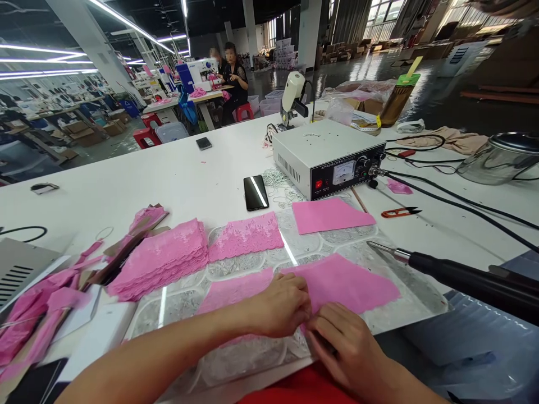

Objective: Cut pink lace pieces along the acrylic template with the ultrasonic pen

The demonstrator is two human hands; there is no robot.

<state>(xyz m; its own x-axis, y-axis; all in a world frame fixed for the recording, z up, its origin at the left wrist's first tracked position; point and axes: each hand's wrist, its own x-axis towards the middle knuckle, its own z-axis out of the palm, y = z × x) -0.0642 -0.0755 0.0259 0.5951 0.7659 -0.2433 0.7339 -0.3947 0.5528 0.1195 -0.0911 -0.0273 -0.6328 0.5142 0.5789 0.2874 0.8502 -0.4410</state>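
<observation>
Two pink fabric pieces meet under my hands at the front of the mat: a lace piece [238, 289] on the left and a plain piece [349, 283] on the right. My left hand [286, 306] is curled closed over the seam where they meet. Close beside it, my right hand [343, 342] pinches the near edge of the pink fabric; its fingertips are partly hidden. Farther back lie another lace piece [248, 238] and another plain pink piece [330, 216]. A stack of pink lace pieces [162, 258] sits to the left.
A black pen-like tool [446, 272] with a metal tip juts in from the right. Behind stand a control box [328, 154] with cables, a phone [255, 193] and orange thread snips [400, 212]. Pink strips [42, 314] lie far left. Two people sit at sewing machines beyond.
</observation>
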